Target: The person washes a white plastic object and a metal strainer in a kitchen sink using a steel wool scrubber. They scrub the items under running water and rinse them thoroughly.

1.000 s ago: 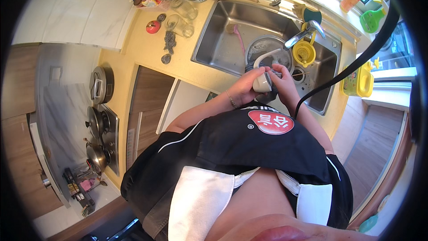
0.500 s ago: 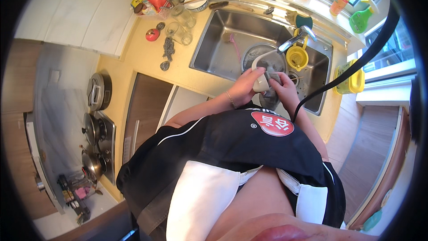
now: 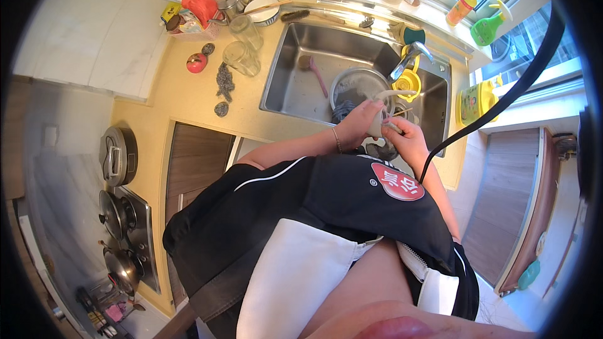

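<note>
Over the steel sink [image 3: 295, 75], my left hand [image 3: 359, 124] grips a small pale cup [image 3: 377, 123] near the sink's front edge. My right hand [image 3: 407, 139] touches the same cup from the right side, fingers curled at its rim. A round metal bowl [image 3: 355, 85] sits in the basin just beyond my hands, under the tap [image 3: 411, 56]. A pink-handled brush [image 3: 313, 69] lies in the basin to the left.
Two clear glasses [image 3: 242, 44] and scouring pads [image 3: 224, 81] stand on the yellow counter left of the sink. A yellow funnel-like cup [image 3: 408, 81] hangs by the tap. Bottles [image 3: 487, 25] line the window sill. Pots [image 3: 116, 213] sit on the hob at lower left.
The view has shifted slightly; my hands stay together on the cup at the sink's front, turning it a little.
</note>
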Motion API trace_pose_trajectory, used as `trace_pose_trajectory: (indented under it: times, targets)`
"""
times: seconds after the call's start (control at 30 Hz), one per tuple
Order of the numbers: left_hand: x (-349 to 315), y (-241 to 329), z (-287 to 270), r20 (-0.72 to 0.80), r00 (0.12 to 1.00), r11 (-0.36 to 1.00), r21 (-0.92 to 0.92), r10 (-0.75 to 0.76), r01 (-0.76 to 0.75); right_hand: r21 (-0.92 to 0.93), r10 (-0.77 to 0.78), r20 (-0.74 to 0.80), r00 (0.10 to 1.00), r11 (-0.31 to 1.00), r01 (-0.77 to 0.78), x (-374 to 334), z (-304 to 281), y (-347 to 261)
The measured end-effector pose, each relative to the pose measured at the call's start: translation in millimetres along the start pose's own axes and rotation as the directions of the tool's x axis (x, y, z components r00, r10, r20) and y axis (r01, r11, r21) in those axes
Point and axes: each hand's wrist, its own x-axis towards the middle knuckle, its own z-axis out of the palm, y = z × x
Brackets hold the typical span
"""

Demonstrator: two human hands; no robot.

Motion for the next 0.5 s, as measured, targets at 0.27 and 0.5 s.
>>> trace_pose_trajectory:
  times: [0.27, 0.5]
  targets:
    - [6, 12, -33, 0.192, 0.966, 0.977, -0.093, -0.172, 0.192, -0.442, -0.104, -0.132, 0.986, 0.896, 0.035, 16, 23, -7]
    - [18, 27, -61, 0.14, 0.945, 0.951, -0.051, -0.295, 0.304, -0.155, -0.043, -0.013, 0.999, 0.987, 0.04, 32, 43, -15]
